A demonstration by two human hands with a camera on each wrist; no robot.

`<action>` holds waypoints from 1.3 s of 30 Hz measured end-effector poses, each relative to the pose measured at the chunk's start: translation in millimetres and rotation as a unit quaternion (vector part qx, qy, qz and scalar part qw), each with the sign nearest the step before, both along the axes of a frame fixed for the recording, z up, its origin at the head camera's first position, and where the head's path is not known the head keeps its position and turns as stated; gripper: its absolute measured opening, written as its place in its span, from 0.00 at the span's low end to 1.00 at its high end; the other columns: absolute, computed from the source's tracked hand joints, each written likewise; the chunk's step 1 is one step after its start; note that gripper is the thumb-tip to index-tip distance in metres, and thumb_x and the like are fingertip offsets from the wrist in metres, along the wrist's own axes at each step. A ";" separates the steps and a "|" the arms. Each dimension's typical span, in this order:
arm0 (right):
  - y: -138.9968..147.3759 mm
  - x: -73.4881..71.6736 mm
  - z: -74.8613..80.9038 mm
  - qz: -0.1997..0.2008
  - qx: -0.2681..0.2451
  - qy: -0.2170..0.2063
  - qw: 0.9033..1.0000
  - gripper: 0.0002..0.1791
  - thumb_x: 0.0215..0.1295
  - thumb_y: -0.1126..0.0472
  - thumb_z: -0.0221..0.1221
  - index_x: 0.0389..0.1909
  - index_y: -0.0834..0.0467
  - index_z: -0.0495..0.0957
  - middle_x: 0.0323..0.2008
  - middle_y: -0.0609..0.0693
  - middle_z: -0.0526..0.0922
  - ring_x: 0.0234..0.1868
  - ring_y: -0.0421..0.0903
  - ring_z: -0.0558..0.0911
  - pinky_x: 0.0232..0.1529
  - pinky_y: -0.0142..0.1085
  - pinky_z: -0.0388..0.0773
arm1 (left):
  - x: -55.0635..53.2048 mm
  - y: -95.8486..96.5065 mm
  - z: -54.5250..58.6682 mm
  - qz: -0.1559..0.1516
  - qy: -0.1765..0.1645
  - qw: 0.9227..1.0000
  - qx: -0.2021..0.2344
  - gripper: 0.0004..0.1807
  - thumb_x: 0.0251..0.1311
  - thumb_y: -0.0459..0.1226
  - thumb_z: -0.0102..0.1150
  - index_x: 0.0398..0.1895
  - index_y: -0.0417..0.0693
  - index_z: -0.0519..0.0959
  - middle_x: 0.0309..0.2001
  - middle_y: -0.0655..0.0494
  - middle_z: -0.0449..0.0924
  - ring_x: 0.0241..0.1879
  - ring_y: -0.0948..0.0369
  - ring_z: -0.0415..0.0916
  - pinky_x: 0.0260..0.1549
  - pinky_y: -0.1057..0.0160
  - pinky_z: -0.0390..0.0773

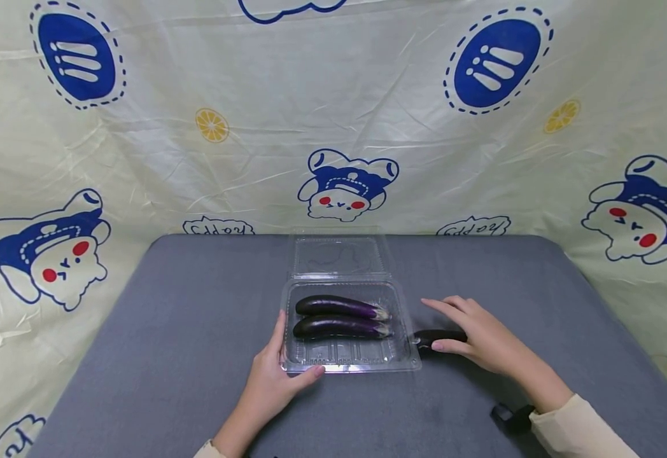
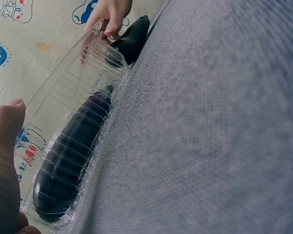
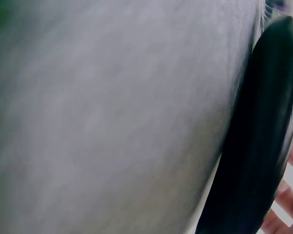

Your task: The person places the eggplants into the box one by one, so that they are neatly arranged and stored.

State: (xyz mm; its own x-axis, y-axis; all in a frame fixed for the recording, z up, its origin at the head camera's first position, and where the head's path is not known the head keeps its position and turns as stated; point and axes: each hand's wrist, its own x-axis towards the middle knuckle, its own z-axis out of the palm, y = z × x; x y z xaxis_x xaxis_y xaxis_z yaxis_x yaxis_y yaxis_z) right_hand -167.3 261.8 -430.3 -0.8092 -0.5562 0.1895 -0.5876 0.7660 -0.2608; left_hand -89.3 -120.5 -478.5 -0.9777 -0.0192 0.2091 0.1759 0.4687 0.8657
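Observation:
A clear plastic clamshell box (image 1: 347, 367) lies with its lid folded back, in the middle of the table. Two dark purple eggplants (image 1: 342, 327) lie side by side in its base, pale stem ends to the right. My left hand (image 1: 270, 385) holds the box at its near left corner, thumb over the front rim and fingers along the left side. A third eggplant (image 3: 256, 136) rests on the table just right of the box; its right part is hidden under my right hand (image 1: 485, 337). That hand's fingers stretch out beyond this eggplant, with the thumb on its near side.
The box's raised clear lid (image 1: 339, 257) reaches the far edge of the grey cloth-covered table (image 1: 207, 305). Behind it hangs a cream curtain (image 1: 333, 95) with blue cartoon prints. A black wrist mount (image 1: 511, 420) sits by my right cuff.

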 end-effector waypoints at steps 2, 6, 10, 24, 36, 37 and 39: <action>5.5 0.7 -1.8 0.006 0.005 -0.002 1.000 0.39 0.60 0.43 0.66 0.72 0.45 0.66 0.57 0.48 0.76 0.56 0.50 0.75 0.51 0.52 0.75 | -0.2 -0.3 0.6 -0.001 0.001 1.000 -0.001 0.66 0.40 0.53 0.80 0.80 0.50 0.48 0.71 0.40 0.65 0.69 0.53 0.67 0.67 0.49 0.67; 13.4 1.6 -5.0 0.010 0.016 -0.036 0.999 0.38 0.61 0.43 0.65 0.72 0.43 0.66 0.57 0.48 0.76 0.56 0.51 0.75 0.50 0.53 0.76 | -0.1 -0.7 0.9 -0.002 -0.001 1.000 -0.001 0.66 0.40 0.53 0.80 0.80 0.50 0.48 0.71 0.40 0.65 0.69 0.53 0.67 0.67 0.49 0.66; 17.0 1.3 -7.8 0.013 0.023 -0.085 0.996 0.37 0.64 0.41 0.62 0.73 0.42 0.65 0.58 0.47 0.75 0.56 0.51 0.74 0.50 0.53 0.76 | -0.3 -0.8 0.7 -0.002 0.000 1.000 0.000 0.66 0.40 0.53 0.80 0.80 0.50 0.48 0.70 0.40 0.66 0.68 0.53 0.68 0.66 0.49 0.67; 19.1 3.8 -9.8 0.033 0.028 -0.084 0.996 0.30 0.69 0.44 0.58 0.71 0.41 0.68 0.51 0.37 0.77 0.49 0.40 0.74 0.47 0.44 0.75 | -0.6 -0.6 1.4 0.004 0.002 1.000 -0.006 0.66 0.40 0.53 0.80 0.80 0.49 0.49 0.70 0.38 0.66 0.68 0.52 0.68 0.65 0.49 0.68; 19.9 2.0 -2.6 -0.017 0.014 -0.050 0.999 0.30 0.70 0.47 0.59 0.71 0.41 0.67 0.53 0.43 0.78 0.50 0.45 0.74 0.48 0.49 0.74 | 0.3 0.3 1.2 0.011 -0.002 1.000 -0.020 0.66 0.39 0.53 0.80 0.80 0.52 0.49 0.32 0.54 0.72 0.37 0.63 0.69 0.48 0.59 0.76; 20.1 1.8 -0.2 -0.019 0.018 -0.043 0.999 0.30 0.70 0.47 0.59 0.71 0.41 0.67 0.53 0.43 0.78 0.50 0.45 0.74 0.48 0.49 0.74 | 0.4 0.5 1.2 0.011 0.001 1.000 -0.020 0.66 0.39 0.53 0.80 0.80 0.51 0.49 0.39 0.51 0.78 0.41 0.63 0.72 0.51 0.58 0.77; 21.0 1.2 5.4 -0.026 0.022 -0.033 0.999 0.30 0.70 0.47 0.59 0.71 0.41 0.67 0.53 0.45 0.78 0.49 0.46 0.74 0.47 0.48 0.74 | 0.3 0.8 1.2 0.011 0.005 1.000 -0.020 0.66 0.39 0.53 0.80 0.80 0.51 0.50 0.50 0.46 0.80 0.49 0.61 0.74 0.57 0.54 0.76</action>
State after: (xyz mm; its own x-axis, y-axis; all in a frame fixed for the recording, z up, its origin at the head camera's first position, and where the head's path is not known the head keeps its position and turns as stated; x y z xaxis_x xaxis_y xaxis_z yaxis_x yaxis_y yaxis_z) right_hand -166.1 282.8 -424.9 -0.8471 -0.5197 0.1108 -0.5293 0.8067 -0.2626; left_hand -88.9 -119.7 -477.4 -0.9750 -0.0316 0.2201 0.1742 0.5067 0.8444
